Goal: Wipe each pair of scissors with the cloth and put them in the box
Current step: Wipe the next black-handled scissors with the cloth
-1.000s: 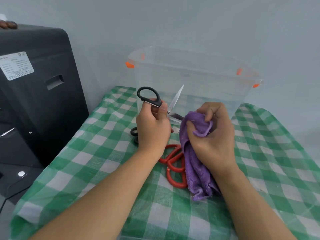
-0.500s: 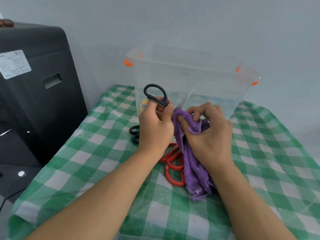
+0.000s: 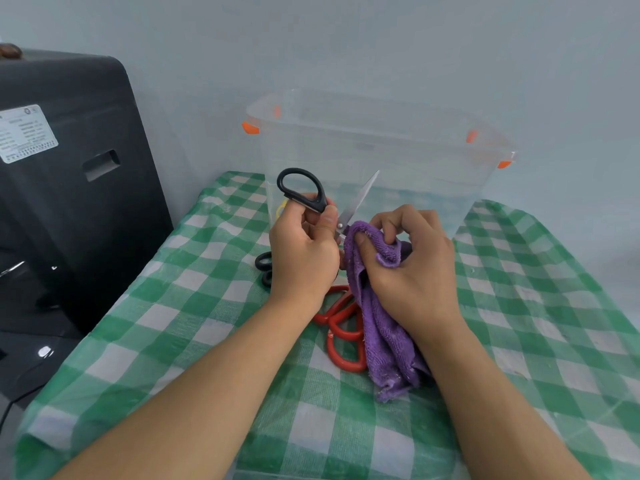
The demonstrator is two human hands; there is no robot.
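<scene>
On the counter [image 3: 194,327] the box [image 3: 381,161] stands at the back, against the wall, with a cabinet [image 3: 69,188] off the counter's left edge. In front of the box the left hand [image 3: 303,252] holds one pair of scissors [image 3: 325,199] up, blade pointing toward the box, and just to its right the right hand [image 3: 414,271] grips the cloth [image 3: 384,327], which hangs down to the counter. Beneath the hands lie two more pairs of scissors [image 3: 341,327], and another pair [image 3: 264,266] lies left of the left hand

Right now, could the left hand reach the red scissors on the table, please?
Probably not yet: the left hand grips the black scissors, so it isn't free. The red scissors lie just below it, partly under the purple cloth.
</scene>
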